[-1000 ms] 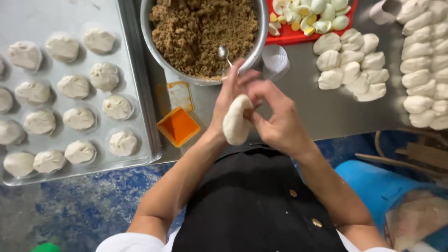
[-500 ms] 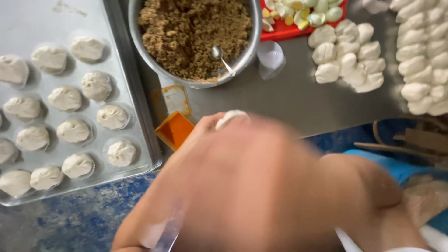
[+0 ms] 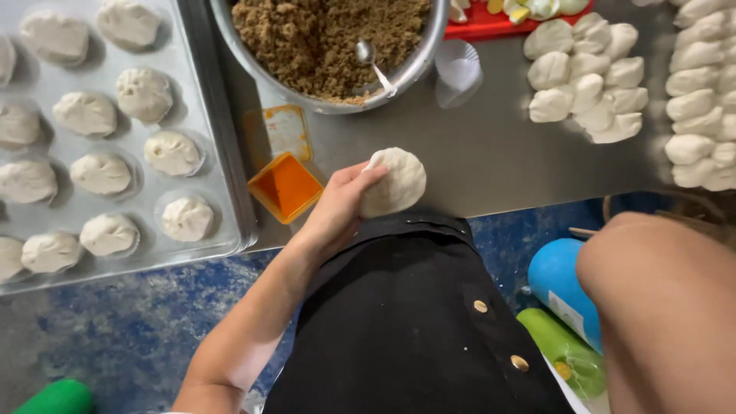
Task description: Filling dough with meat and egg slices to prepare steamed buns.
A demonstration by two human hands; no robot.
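Observation:
My left hand (image 3: 336,208) is closed around a round filled dough bun (image 3: 396,181), held just above the front edge of the steel table (image 3: 491,153). Only my right forearm (image 3: 667,307) shows, raised close to the camera at the lower right; its hand is out of frame. A metal bowl (image 3: 418,57) of brown crumbly filling (image 3: 322,34) stands straight ahead, with a spoon (image 3: 372,65) resting in it. To the left, a baking tray (image 3: 218,176) carries several shaped buns (image 3: 172,152).
Several raw dough pieces (image 3: 586,84) are heaped at the right, with more (image 3: 701,100) at the far right edge. A small orange square dish (image 3: 285,186) sits by the tray, and a paper cup liner (image 3: 458,65) beside the bowl. A red tray (image 3: 498,23) is at the back.
Both hands were pinching the bun a second ago. My right arm swept up past the camera and now sits at the lower right; only the left hand keeps the bun.

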